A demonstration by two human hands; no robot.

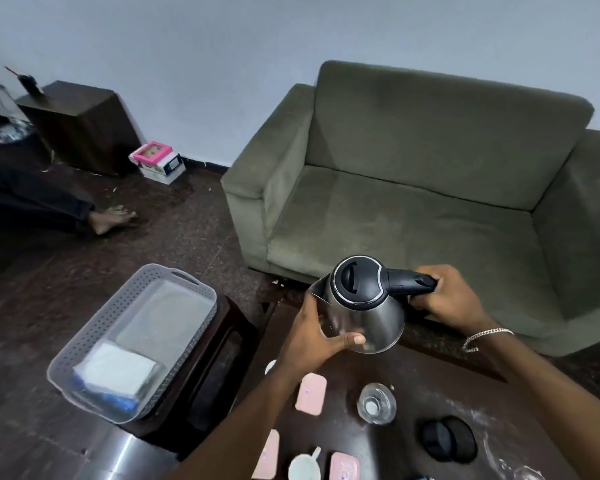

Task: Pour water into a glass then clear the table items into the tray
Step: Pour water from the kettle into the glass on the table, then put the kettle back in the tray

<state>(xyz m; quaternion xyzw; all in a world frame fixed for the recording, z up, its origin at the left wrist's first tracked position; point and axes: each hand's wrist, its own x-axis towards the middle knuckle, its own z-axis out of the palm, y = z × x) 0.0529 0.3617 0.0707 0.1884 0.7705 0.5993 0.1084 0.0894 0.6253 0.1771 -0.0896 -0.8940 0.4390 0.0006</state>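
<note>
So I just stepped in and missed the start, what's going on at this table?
A person holds a steel kettle with a black lid above the dark table: right hand on the handle, left hand steadying the body. The clear drinking glass stands nearer the person, apart from the kettle. Pink rectangular pads are still on the table; the grey perforated plastic tray sits on a stool alongside.

Dim, soft, slightly blurred, edges warped

Head-worn view, forward and downward.
</note>
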